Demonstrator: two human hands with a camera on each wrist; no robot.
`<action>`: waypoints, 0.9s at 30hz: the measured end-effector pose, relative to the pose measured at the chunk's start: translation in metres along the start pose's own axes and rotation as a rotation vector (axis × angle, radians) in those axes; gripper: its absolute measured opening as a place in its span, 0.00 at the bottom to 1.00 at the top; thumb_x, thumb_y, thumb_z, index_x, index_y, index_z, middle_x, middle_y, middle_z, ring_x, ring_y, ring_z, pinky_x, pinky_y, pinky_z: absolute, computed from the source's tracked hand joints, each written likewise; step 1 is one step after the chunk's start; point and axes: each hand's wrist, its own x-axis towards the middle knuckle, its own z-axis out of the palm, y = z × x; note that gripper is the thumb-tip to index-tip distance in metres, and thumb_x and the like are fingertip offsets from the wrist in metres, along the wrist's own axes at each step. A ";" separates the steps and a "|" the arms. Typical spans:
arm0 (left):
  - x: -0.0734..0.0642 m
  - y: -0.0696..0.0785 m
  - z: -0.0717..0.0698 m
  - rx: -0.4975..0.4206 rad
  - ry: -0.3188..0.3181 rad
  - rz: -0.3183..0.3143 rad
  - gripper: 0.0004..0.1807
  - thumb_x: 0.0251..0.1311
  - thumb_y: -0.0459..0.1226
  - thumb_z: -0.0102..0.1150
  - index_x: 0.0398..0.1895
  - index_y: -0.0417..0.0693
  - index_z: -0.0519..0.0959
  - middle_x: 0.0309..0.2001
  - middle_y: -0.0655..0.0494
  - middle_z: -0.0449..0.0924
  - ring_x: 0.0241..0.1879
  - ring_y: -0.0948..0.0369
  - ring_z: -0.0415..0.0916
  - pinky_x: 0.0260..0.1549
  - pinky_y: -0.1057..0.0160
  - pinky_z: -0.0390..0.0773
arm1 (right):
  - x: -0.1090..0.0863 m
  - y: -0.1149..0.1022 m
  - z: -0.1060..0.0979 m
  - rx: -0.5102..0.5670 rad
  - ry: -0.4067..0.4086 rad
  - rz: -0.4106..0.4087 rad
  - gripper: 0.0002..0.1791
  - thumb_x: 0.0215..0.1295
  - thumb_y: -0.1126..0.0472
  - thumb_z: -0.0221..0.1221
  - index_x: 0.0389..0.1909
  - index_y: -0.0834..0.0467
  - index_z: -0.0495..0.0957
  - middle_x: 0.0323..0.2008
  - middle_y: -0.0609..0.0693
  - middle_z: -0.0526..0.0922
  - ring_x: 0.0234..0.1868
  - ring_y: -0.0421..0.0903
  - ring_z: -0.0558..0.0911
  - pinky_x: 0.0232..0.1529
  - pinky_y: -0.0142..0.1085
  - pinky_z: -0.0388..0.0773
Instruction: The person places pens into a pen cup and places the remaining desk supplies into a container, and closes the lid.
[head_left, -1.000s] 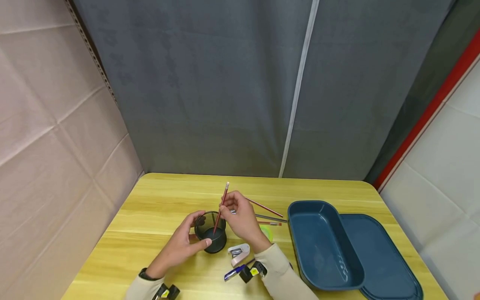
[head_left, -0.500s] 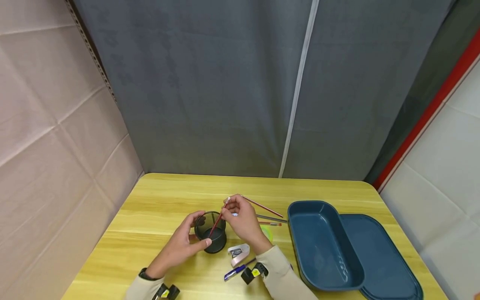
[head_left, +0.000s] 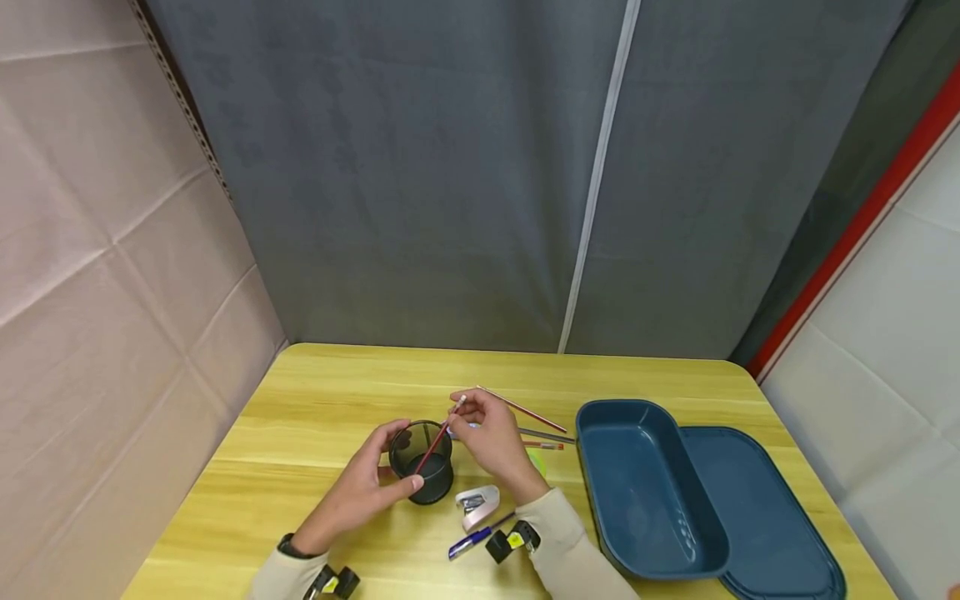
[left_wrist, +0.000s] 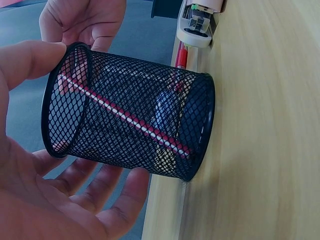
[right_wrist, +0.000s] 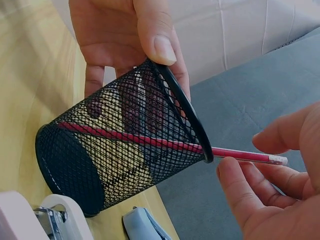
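A black mesh pen holder [head_left: 431, 492] stands upright on the table. My left hand [head_left: 360, 493] grips it, the thumb at the rim and the fingers along the far side. Inside it a red pencil [right_wrist: 240, 154] leans at a slant, its lower end near the bottom and its white eraser end sticking out past the rim. Around that end, my right hand [head_left: 491, 437] has its fingers spread apart, and in the right wrist view they do not pinch the pencil. Close by lies a white stapler [head_left: 477, 504].
A blue pen [head_left: 471, 543] lies before the stapler. Behind the right hand are another red pencil [head_left: 528, 411], a grey stick [head_left: 547, 435] and a yellow-green item [head_left: 537, 461], partly hidden. A dark blue box [head_left: 645, 492] and its lid [head_left: 787, 533] fill the table's right side.
The red pencil has gone lower into the pen holder and now leans more. My right hand has loosened from it and shifted slightly right. The left hand and pen holder have stayed put.
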 end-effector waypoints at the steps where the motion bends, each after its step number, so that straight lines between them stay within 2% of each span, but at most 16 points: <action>1: 0.000 0.000 0.000 -0.003 0.000 0.001 0.46 0.62 0.41 0.76 0.80 0.46 0.60 0.72 0.41 0.71 0.70 0.42 0.71 0.51 0.59 0.85 | 0.000 0.000 -0.001 -0.007 0.004 0.006 0.16 0.69 0.66 0.66 0.57 0.60 0.83 0.45 0.56 0.86 0.44 0.48 0.86 0.39 0.29 0.83; 9: -0.001 -0.001 0.000 0.015 0.006 0.015 0.45 0.62 0.42 0.76 0.79 0.46 0.62 0.72 0.38 0.72 0.71 0.39 0.70 0.51 0.57 0.85 | 0.006 -0.006 -0.011 -0.015 0.057 0.022 0.17 0.68 0.63 0.67 0.57 0.59 0.84 0.44 0.56 0.86 0.45 0.48 0.86 0.39 0.31 0.81; 15: 0.001 -0.001 0.001 0.004 0.011 -0.018 0.46 0.60 0.42 0.77 0.79 0.54 0.62 0.72 0.43 0.72 0.70 0.43 0.71 0.52 0.58 0.84 | 0.011 -0.015 -0.022 -0.013 0.090 0.014 0.18 0.69 0.65 0.66 0.58 0.59 0.83 0.46 0.57 0.86 0.46 0.49 0.86 0.41 0.32 0.82; 19: 0.001 -0.001 0.001 0.002 0.005 -0.018 0.46 0.60 0.42 0.78 0.79 0.52 0.62 0.72 0.42 0.72 0.70 0.42 0.71 0.53 0.57 0.84 | 0.015 -0.023 -0.030 -0.005 0.119 0.002 0.18 0.69 0.65 0.65 0.58 0.61 0.82 0.48 0.60 0.86 0.47 0.51 0.86 0.45 0.32 0.84; 23: 0.001 -0.002 0.000 0.005 0.001 -0.011 0.46 0.61 0.42 0.77 0.79 0.51 0.62 0.72 0.40 0.72 0.70 0.41 0.71 0.53 0.57 0.85 | 0.020 -0.031 -0.038 -0.039 0.142 -0.006 0.18 0.70 0.64 0.65 0.59 0.61 0.82 0.50 0.59 0.86 0.48 0.51 0.87 0.48 0.35 0.87; 27: 0.000 -0.002 0.000 0.000 0.009 -0.034 0.46 0.60 0.42 0.78 0.79 0.54 0.62 0.72 0.43 0.72 0.69 0.43 0.71 0.53 0.58 0.84 | 0.026 -0.038 -0.045 -0.079 0.153 -0.002 0.17 0.71 0.63 0.66 0.59 0.59 0.82 0.51 0.56 0.86 0.50 0.51 0.86 0.48 0.38 0.88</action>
